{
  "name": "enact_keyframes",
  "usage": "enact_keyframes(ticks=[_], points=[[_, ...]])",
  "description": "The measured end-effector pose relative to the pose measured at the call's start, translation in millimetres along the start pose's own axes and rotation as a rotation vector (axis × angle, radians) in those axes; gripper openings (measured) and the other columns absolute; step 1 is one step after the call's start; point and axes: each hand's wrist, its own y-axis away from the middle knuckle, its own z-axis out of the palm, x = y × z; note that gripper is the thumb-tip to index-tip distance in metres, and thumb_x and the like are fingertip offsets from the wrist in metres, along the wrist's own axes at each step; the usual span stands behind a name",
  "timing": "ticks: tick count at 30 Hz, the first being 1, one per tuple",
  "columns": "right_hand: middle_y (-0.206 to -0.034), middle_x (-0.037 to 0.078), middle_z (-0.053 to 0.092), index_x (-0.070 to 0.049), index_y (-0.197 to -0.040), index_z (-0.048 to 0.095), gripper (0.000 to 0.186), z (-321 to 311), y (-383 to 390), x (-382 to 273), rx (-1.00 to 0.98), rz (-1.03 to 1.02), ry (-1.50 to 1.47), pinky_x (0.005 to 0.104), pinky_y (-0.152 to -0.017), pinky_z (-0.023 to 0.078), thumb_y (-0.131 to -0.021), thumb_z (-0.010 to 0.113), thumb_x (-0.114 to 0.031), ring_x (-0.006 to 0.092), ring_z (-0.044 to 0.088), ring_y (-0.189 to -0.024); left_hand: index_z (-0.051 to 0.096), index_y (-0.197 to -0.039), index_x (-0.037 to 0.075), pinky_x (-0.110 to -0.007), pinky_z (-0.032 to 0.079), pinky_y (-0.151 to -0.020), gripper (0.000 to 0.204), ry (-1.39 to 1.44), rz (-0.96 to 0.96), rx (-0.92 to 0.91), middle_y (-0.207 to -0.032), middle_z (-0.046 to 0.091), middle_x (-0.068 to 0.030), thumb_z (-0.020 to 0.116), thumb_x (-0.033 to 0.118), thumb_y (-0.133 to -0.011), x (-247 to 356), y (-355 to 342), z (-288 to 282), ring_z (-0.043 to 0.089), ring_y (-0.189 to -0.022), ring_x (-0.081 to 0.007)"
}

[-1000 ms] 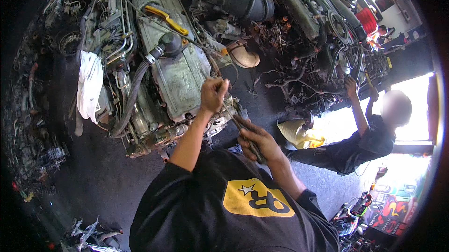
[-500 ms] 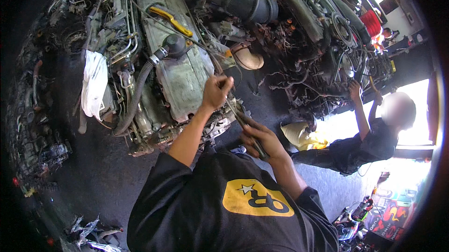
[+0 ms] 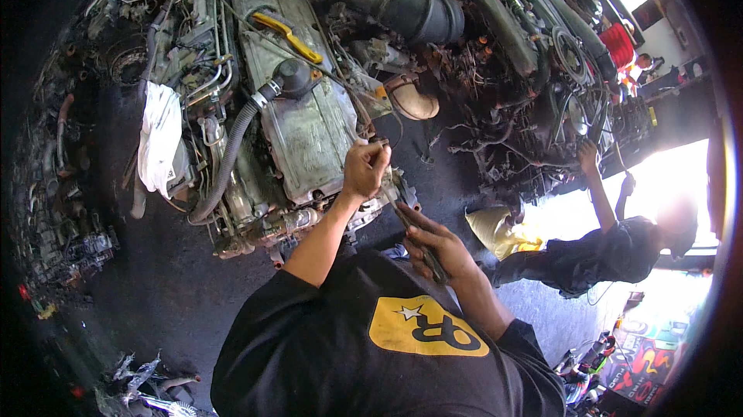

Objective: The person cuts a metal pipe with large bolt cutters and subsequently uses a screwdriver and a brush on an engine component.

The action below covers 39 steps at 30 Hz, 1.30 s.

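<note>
My left hand is closed round the upper end of a long, thin metal tool, with a small dark piece showing at its fingertips. My right hand grips the tool's darker lower part, lower and to the right. Both hands are just in front of the near end of a grimy engine with a long flat cover, a ribbed hose and a yellow bar-like object on top. What the tool's tip touches is unclear.
A co-worker in dark clothes reaches toward a second engine at right. A white bag hangs at the engine's left, a sack lies on the floor, and more engine parts line the far left.
The view has shifted slightly, moving the scene rightward. My left hand sits a little lower with more of the dark piece showing at its fingertips. The co-worker has bent lower, head further right.
</note>
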Motion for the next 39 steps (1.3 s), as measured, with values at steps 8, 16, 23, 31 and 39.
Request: enact_keyframes(ticks=[8,16,23,31,39], points=[[-0.073,0.002,0.047,-0.017,-0.164,0.029,0.06,-4,-2,1,-0.007,0.001,-0.085,0.028,-0.043,0.041,-0.109,0.053,-0.023,0.0136,0.046,-0.05,0.048,-0.06,0.002,-0.041,0.034,-0.056,0.054,0.01,-0.04,-0.029,-0.052,0.041,-0.0105,0.062,0.037,-0.1,2,-10,-2,0.042,-0.051,-0.0209],[-0.074,0.002,0.043,-0.019,-0.164,0.03,0.055,7,-28,-5,-0.015,-0.033,-0.116,0.027,-0.044,0.041,-0.111,0.046,-0.023,0.0129,0.042,-0.045,0.054,-0.062,0.001,-0.039,0.036,-0.055,0.053,0.042,-0.137,-0.128,-0.052,0.048,-0.0105,0.061,0.036,-0.101,-19,-33,-15,0.047,-0.049,-0.0211],[-0.073,0.001,0.045,-0.022,-0.164,0.028,0.055,6,7,-2,-0.018,0.059,-0.124,0.0296,-0.047,0.042,-0.112,0.045,-0.024,0.0143,0.044,-0.046,0.054,-0.063,0.004,-0.041,0.037,-0.065,0.047,-0.019,-0.058,-0.065,-0.055,0.05,-0.0113,0.06,0.032,-0.1,2,-1,-6,0.047,-0.054,-0.0281],[-0.07,0.002,0.047,-0.02,-0.163,0.03,0.055,-1,12,15,-0.011,0.029,-0.23,0.0293,-0.046,0.043,-0.111,0.047,-0.023,0.0147,0.044,-0.045,0.052,-0.062,0.003,-0.042,0.037,-0.062,0.051,-0.049,0.016,-0.126,-0.054,0.049,-0.0117,0.06,0.035,-0.101,4,4,-3,0.046,-0.053,-0.027],[-0.074,0.002,0.048,-0.018,-0.163,0.031,0.057,2,-4,17,0.014,-0.03,-0.132,0.0286,-0.046,0.044,-0.11,0.05,-0.022,0.014,0.046,-0.046,0.053,-0.063,0.003,-0.039,0.034,-0.059,0.048,0.051,-0.056,-0.045,-0.054,0.042,-0.0098,0.061,0.032,-0.1,11,-5,-5,0.041,-0.051,-0.0222]])
